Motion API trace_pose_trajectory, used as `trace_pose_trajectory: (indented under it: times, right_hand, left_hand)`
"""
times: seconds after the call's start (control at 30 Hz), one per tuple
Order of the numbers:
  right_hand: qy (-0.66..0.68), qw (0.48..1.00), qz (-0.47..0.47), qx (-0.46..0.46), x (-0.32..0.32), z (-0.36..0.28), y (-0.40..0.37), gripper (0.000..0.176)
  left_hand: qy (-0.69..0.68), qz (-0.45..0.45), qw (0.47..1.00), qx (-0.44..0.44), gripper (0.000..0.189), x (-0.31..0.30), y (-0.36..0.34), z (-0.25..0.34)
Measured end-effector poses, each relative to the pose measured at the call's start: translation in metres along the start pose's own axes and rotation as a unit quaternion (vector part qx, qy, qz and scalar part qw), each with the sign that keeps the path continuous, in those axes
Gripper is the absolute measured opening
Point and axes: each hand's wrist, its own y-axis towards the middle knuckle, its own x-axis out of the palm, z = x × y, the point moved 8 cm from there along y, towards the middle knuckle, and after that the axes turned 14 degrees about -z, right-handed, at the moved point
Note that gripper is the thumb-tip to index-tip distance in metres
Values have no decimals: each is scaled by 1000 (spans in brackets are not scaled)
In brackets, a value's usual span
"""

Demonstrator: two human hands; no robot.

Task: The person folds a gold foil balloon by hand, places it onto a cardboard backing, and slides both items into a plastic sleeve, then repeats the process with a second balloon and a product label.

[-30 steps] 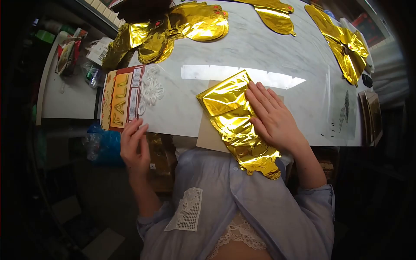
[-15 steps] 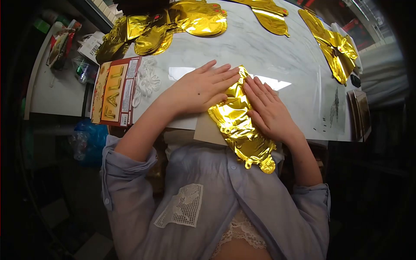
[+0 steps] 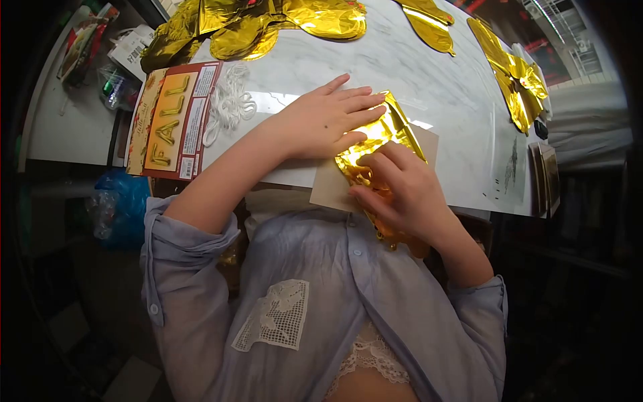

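The gold foil (image 3: 390,128) is lying under both hands, on a tan card (image 3: 328,192) on the surface (image 3: 305,60). Its long way is running from the far side toward the shirt (image 3: 288,244), and its near end is sticking out past the edge. The left hand (image 3: 323,125) is lying flat, fingers spread, on the far left part. The right hand (image 3: 407,192) is resting over the near part, fingers bent — I cannot tell if it is pinching. The hands are sitting near but apart.
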Motion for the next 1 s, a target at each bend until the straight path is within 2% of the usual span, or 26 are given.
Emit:
trace_pose_trajectory:
  times: [0.03,0.1,0.17,0.27,0.37,0.5,0.7,0.77,0.8,0.87,1.0]
  right_hand:
    - [5,1000,15,4,3,-4,6,33]
    - [8,1000,27,8,11,-8,12,32]
    - [-12,998,31,56,21,-1,14,30]
    - [-18,997,49,58,25,2,16,26]
    - [-52,996,26,67,30,5,18,19]
    - [-77,995,5,61,31,7,20,14]
    - [-33,998,-5,45,28,13,25,13]
    - [23,999,-14,46,29,19,26,13]
    - [24,999,-12,46,28,21,27,13]
    - [70,996,-34,43,30,27,28,14]
    - [123,990,-41,47,25,32,30,15]
  left_hand:
    - [-5,-10,1000,-2,54,0,2,-1]
    - [-21,27,999,5,50,-6,4,-3]
    - [-31,-27,999,-5,50,-6,8,-7]
    - [-36,-23,999,8,42,-10,17,-12]
    - [-35,3,999,13,36,-12,18,-13]
    - [-45,-6,999,19,37,-14,21,-16]
    - [-74,-62,995,17,38,-20,25,-20]
    - [-176,-46,983,14,39,-24,22,-27]
    - [-174,-48,983,15,39,-25,20,-28]
    - [-257,43,964,50,32,-40,9,-30]
    - [-296,45,952,64,21,-62,-33,-13]
